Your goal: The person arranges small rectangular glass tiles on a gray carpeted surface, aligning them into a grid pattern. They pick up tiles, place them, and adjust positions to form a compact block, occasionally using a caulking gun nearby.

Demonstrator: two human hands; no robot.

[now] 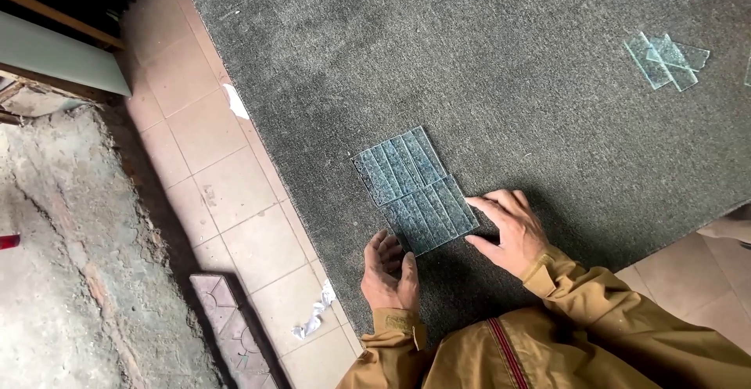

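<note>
A set of blue-green glass strips (415,191), packed side by side in two rows, was laid flat on the grey carpet (485,68). The left hand (389,271) was set at the lower corner, fingers half curled and released, gripping nothing, apparently as a stop against sliding. The right hand (510,231) was pressed flat at the right edge, fingers spread and touching the strips, probably to keep the rows tight. Loose clear glass pieces (666,59) were left well apart, upper right. Tiled floor (227,193) was seen beside the carpet.
</note>
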